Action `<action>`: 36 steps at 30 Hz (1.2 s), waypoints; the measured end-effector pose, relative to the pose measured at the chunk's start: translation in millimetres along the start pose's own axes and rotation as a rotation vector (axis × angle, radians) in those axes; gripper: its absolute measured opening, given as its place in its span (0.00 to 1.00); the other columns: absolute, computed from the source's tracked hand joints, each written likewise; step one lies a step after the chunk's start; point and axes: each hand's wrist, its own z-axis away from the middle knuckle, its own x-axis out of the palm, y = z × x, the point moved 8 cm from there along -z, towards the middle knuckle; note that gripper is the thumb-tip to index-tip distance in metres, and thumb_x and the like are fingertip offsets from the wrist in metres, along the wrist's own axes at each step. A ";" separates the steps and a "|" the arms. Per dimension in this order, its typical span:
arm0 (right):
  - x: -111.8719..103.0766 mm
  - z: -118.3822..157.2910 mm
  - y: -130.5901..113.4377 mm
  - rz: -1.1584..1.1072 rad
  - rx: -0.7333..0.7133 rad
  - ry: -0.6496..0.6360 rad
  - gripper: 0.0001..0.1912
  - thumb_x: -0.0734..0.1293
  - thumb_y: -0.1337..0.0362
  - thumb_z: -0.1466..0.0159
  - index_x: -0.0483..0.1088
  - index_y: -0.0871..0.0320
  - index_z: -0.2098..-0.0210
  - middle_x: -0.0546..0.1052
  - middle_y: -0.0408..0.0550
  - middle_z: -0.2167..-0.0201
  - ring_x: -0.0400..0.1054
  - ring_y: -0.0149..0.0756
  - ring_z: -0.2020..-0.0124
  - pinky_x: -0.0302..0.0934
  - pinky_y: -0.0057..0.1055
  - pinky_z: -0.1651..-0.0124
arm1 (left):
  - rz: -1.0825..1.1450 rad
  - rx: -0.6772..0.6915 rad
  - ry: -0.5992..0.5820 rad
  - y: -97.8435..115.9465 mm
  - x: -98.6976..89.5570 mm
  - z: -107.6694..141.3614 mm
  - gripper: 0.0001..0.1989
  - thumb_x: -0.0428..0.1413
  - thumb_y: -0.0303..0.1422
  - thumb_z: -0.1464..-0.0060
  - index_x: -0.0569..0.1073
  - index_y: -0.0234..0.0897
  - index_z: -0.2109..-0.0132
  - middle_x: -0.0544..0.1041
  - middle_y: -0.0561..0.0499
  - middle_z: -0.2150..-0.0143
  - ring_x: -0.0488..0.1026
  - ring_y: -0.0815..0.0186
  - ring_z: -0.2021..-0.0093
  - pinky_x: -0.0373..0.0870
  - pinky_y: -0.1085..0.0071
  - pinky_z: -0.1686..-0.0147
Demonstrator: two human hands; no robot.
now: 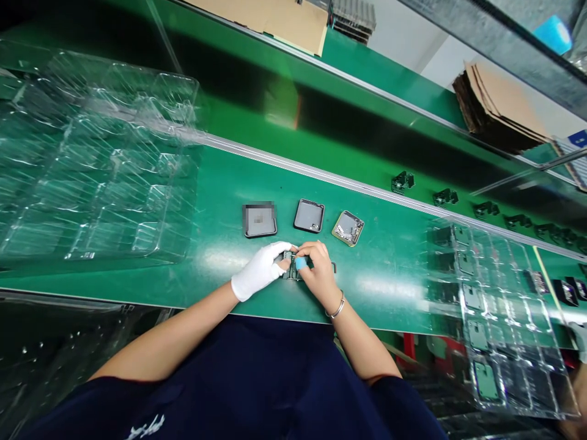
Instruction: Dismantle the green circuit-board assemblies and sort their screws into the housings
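Observation:
My left hand (260, 271), in a white glove with bare fingertips, grips the left side of a small green circuit board assembly (292, 273) on the green bench. From the other side my right hand (319, 269) holds it, with blue wrap on one finger and a metal bracelet at the wrist. The fingers hide much of the assembly, and a small dark part (334, 267) pokes out beyond my right hand. Just past my hands stand three shallow square containers: a left one (261, 231), a middle one (309, 214) with few small pieces, and a right one (345, 222) with many small metal pieces.
Clear plastic trays (105, 177) cover the bench's left part. At right, another clear tray (504, 318) holds green boards (485, 380). Several board assemblies (402, 181) line the strip behind a metal rail (293, 166). Another person's hand (578, 337) shows at the right edge.

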 end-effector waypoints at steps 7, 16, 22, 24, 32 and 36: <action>3.7 1.5 2.7 -0.108 0.046 -0.003 0.07 0.60 0.72 0.41 0.64 0.54 0.66 0.72 0.49 0.61 0.67 0.40 0.56 0.61 0.41 0.51 | 0.050 -0.044 0.021 0.4 -0.6 -3.7 0.13 0.48 0.38 0.43 0.71 0.36 0.57 0.77 0.48 0.57 0.74 0.61 0.55 0.69 0.64 0.52; 23.1 5.7 34.4 -0.528 0.294 -0.033 0.09 0.62 0.64 0.40 0.64 0.55 0.59 0.72 0.47 0.61 0.69 0.35 0.58 0.64 0.35 0.50 | -0.209 -0.033 0.169 9.4 -0.6 -5.2 0.08 0.50 0.32 0.48 0.66 0.36 0.59 0.72 0.46 0.61 0.71 0.59 0.59 0.69 0.61 0.56; 7.1 9.9 47.4 -0.521 0.327 0.047 0.12 0.58 0.62 0.35 0.63 0.56 0.53 0.73 0.53 0.53 0.70 0.37 0.51 0.64 0.38 0.46 | -0.272 0.057 0.313 19.6 -26.9 1.9 0.09 0.50 0.34 0.46 0.67 0.37 0.57 0.74 0.45 0.58 0.73 0.58 0.56 0.69 0.61 0.52; -1.6 17.8 39.6 -0.399 0.248 0.039 0.17 0.59 0.62 0.35 0.60 0.56 0.47 0.70 0.57 0.46 0.66 0.40 0.44 0.60 0.43 0.41 | -0.169 -0.005 0.358 13.2 -44.8 6.7 0.10 0.49 0.37 0.44 0.68 0.37 0.57 0.75 0.47 0.59 0.73 0.61 0.57 0.70 0.64 0.54; -20.3 -19.5 48.6 -0.086 0.181 -0.062 0.39 0.71 0.59 0.46 0.56 0.57 0.38 0.69 0.57 0.45 0.67 0.42 0.47 0.61 0.42 0.44 | -0.107 -0.117 0.314 -0.3 -69.5 20.9 0.11 0.51 0.42 0.45 0.71 0.40 0.65 0.78 0.53 0.67 0.75 0.63 0.66 0.72 0.70 0.65; -104.5 -104.5 126.9 -0.012 0.536 0.326 0.30 0.66 0.56 0.42 0.63 0.65 0.44 0.75 0.59 0.52 0.71 0.38 0.55 0.64 0.35 0.50 | -0.166 -0.007 0.304 5.7 -76.6 28.1 0.10 0.51 0.41 0.44 0.73 0.42 0.66 0.79 0.54 0.67 0.76 0.63 0.68 0.74 0.70 0.65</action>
